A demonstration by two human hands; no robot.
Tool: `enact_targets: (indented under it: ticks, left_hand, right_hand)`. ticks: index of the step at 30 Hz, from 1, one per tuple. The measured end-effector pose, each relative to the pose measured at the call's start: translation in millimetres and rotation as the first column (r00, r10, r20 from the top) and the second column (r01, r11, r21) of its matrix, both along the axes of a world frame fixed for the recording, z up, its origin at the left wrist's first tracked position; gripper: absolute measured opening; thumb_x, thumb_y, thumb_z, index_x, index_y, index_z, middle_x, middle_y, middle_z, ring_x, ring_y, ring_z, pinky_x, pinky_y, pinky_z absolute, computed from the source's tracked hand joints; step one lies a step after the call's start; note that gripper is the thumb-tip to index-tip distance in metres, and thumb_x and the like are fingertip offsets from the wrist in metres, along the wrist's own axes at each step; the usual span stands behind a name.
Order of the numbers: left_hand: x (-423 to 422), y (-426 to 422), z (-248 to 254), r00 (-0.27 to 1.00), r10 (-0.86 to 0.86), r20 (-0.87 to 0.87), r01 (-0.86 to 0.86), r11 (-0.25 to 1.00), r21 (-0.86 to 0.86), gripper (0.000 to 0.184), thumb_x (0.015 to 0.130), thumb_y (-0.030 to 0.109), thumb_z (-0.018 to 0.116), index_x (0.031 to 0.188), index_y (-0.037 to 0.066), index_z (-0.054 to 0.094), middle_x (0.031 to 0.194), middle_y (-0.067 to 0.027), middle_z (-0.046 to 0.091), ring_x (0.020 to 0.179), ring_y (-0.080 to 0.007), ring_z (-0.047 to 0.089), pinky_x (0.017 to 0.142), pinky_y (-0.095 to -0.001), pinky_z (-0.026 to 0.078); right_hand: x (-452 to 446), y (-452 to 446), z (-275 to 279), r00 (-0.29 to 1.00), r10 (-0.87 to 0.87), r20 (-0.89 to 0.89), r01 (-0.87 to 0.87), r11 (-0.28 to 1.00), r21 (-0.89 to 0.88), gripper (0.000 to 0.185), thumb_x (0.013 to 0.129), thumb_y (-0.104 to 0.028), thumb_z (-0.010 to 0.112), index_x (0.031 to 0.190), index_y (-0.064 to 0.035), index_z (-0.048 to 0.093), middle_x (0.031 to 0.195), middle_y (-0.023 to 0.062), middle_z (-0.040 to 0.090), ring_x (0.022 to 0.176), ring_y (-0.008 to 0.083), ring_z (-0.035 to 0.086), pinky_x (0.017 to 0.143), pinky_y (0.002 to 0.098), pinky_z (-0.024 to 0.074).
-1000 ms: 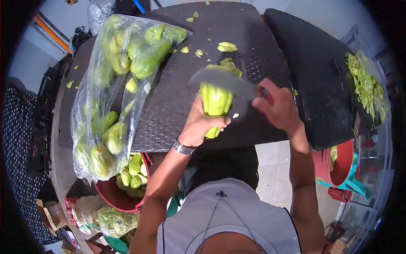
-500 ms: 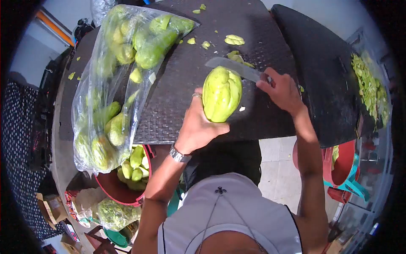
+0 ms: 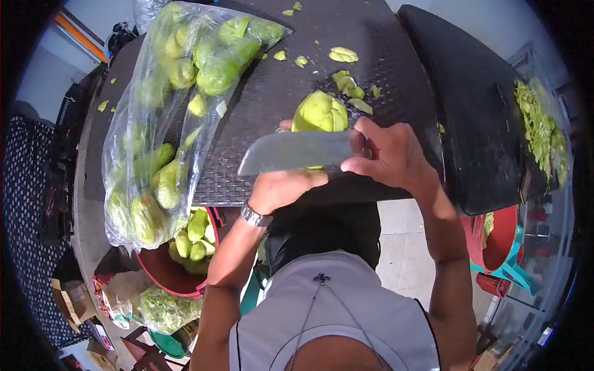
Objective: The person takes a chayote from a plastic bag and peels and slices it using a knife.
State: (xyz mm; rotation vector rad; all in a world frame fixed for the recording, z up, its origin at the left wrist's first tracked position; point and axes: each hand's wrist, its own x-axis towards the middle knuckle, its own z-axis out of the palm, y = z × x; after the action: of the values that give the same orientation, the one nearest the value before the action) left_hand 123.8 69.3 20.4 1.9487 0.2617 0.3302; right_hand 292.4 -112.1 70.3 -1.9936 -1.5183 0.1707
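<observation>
A pale green chayote is gripped from below and the left by my left hand, which wears a ring and a metal watch. Part of the fruit is hidden behind the broad blade of a knife. My right hand is closed around the knife's handle, with the blade pointing left above my left hand. Whether the blade touches the chayote I cannot tell. Just beyond the fruit, cut green pieces lie on the dark woven-pattern table.
A clear plastic bag of chayotes lies on the left of the table. Below it, a red tub holds peeled pieces. To the right are a black board, green peelings and another red bucket.
The knife has come from behind the chayote to this side, over my left hand, its blade now broad to view. More cut pieces show on the table beyond the fruit.
</observation>
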Motion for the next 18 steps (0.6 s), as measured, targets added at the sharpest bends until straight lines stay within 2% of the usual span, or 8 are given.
enact_targets:
  ticks: [1, 3, 4, 12, 13, 16, 17, 18]
  left_hand:
    - [-1.8, 0.2, 9.6, 0.999, 0.000, -0.041, 0.005, 0.992, 0.123, 0.078, 0.067, -0.001, 0.081, 0.137, 0.000, 0.046, 0.122, -0.0087, 0.063, 0.115, -0.0194, 0.061, 0.101, -0.0351, 0.049]
    - [-5.6, -0.5, 6.1, 0.995, 0.066, -0.072, -0.066, 0.998, 0.003, 0.079, 0.066, 0.004, 0.083, 0.136, -0.001, 0.047, 0.119, -0.0105, 0.064, 0.112, -0.0205, 0.063, 0.098, -0.0346, 0.050]
    - [-4.5, 0.3, -1.1, 0.990, 0.127, -0.068, -0.139, 0.962, -0.234, 0.078, 0.065, 0.009, 0.085, 0.134, -0.001, 0.049, 0.115, -0.0122, 0.065, 0.109, -0.0213, 0.064, 0.094, -0.0344, 0.051]
    - [-8.3, 14.9, -6.2, 0.988, 0.147, -0.037, -0.151, 0.939, -0.309, 0.077, 0.064, 0.007, 0.084, 0.131, -0.001, 0.046, 0.113, -0.0130, 0.066, 0.107, -0.0223, 0.065, 0.095, -0.0343, 0.051]
    - [-11.0, 16.5, -2.8, 0.981, 0.174, -0.089, -0.190, 0.955, -0.226, 0.079, 0.064, 0.007, 0.084, 0.134, 0.000, 0.048, 0.115, -0.0136, 0.067, 0.109, -0.0244, 0.066, 0.096, -0.0349, 0.051]
    - [-6.1, 10.7, -3.0, 0.997, -0.041, 0.069, 0.040, 0.999, 0.014, 0.082, 0.064, 0.010, 0.085, 0.138, 0.002, 0.050, 0.119, -0.0144, 0.068, 0.110, -0.0285, 0.068, 0.097, -0.0370, 0.052]
    - [-7.1, -0.4, 6.4, 1.000, -0.006, 0.009, 0.004, 0.987, 0.159, 0.083, 0.064, 0.013, 0.085, 0.139, 0.004, 0.052, 0.123, -0.0161, 0.069, 0.114, -0.0321, 0.069, 0.099, -0.0396, 0.052]
    - [-6.8, -5.7, 9.3, 0.999, 0.046, -0.019, -0.044, 0.992, 0.118, 0.083, 0.065, 0.014, 0.086, 0.140, 0.003, 0.052, 0.123, -0.0175, 0.069, 0.115, -0.0334, 0.069, 0.099, -0.0400, 0.052]
  right_hand:
    - [5.6, -0.2, -0.2, 0.999, 0.019, 0.031, -0.019, 1.000, 0.001, 0.054, 0.087, -0.061, 0.074, 0.090, -0.0086, 0.062, 0.064, 0.0097, 0.063, 0.059, 0.0317, 0.069, 0.056, 0.0429, 0.0529]
    - [24.2, -5.5, -11.4, 1.000, -0.019, 0.025, 0.020, 0.999, -0.040, 0.053, 0.087, -0.059, 0.074, 0.091, -0.0079, 0.062, 0.063, 0.0101, 0.062, 0.059, 0.0310, 0.069, 0.056, 0.0413, 0.0515]
    - [43.8, -11.9, -23.2, 0.997, -0.081, 0.000, 0.081, 0.994, -0.078, 0.051, 0.087, -0.057, 0.075, 0.092, -0.0073, 0.063, 0.063, 0.0101, 0.062, 0.059, 0.0301, 0.068, 0.056, 0.0399, 0.0499]
    - [24.2, -11.7, -17.4, 0.982, -0.182, 0.047, 0.186, 0.978, -0.092, 0.051, 0.090, -0.057, 0.073, 0.096, -0.0071, 0.063, 0.064, 0.0126, 0.063, 0.061, 0.0322, 0.070, 0.057, 0.0410, 0.0507]
    - [20.1, -9.7, -13.6, 0.984, -0.171, 0.045, 0.174, 0.981, -0.081, 0.052, 0.090, -0.057, 0.073, 0.096, -0.0071, 0.062, 0.066, 0.0126, 0.065, 0.063, 0.0331, 0.071, 0.058, 0.0423, 0.0525]
    - [-1.9, 6.6, -2.2, 0.995, -0.086, 0.044, 0.087, 0.996, -0.024, 0.053, 0.090, -0.058, 0.072, 0.100, -0.0066, 0.062, 0.069, 0.0121, 0.067, 0.065, 0.0346, 0.071, 0.060, 0.0442, 0.0542]
    - [-5.9, 10.4, -0.4, 0.998, -0.050, 0.046, 0.050, 0.999, -0.002, 0.053, 0.090, -0.058, 0.073, 0.102, -0.0064, 0.062, 0.069, 0.0118, 0.067, 0.065, 0.0348, 0.071, 0.060, 0.0445, 0.0542]
    - [-4.0, 11.3, -0.2, 0.998, -0.050, 0.045, 0.050, 0.999, -0.004, 0.053, 0.090, -0.058, 0.073, 0.102, -0.0069, 0.063, 0.069, 0.0116, 0.067, 0.065, 0.0350, 0.071, 0.060, 0.0445, 0.0541]
